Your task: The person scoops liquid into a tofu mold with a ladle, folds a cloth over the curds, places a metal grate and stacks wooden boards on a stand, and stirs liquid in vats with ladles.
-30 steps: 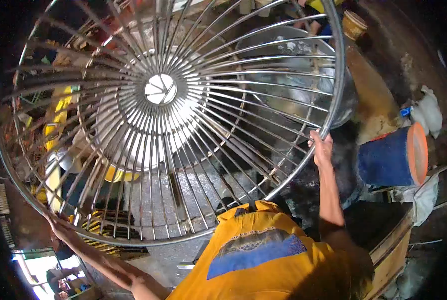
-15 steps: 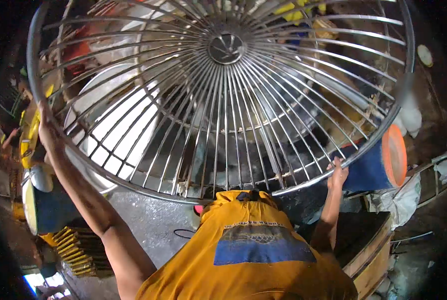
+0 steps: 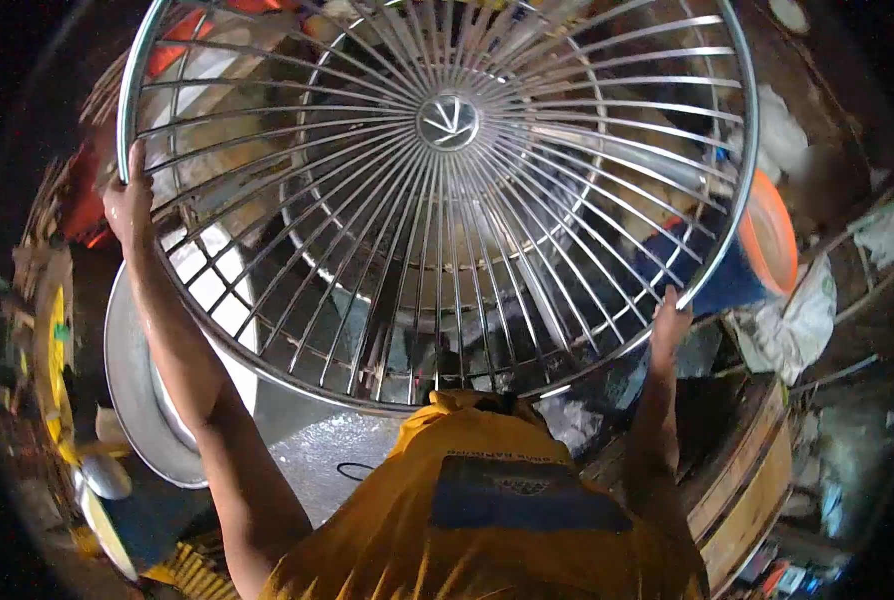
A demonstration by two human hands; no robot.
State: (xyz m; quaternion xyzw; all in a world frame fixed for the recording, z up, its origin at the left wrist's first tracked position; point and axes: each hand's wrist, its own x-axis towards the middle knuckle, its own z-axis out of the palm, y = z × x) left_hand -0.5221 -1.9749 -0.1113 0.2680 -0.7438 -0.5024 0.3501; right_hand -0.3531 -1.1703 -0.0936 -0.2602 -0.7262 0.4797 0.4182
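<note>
You hold the big round metal rack [image 3: 448, 122] out in front of you, one hand on each side. Your left hand [image 3: 131, 212] has its fingers closed on the rim at the left. Your right hand [image 3: 672, 320] has its fingers closed on the rim too, low on the right. Thin bars run from the small middle plate out to the rim. A big pale tub [image 3: 132, 370] sits below your left arm. A blue bucket [image 3: 722, 292] with an orange rim lies tipped near your right hand.
</note>
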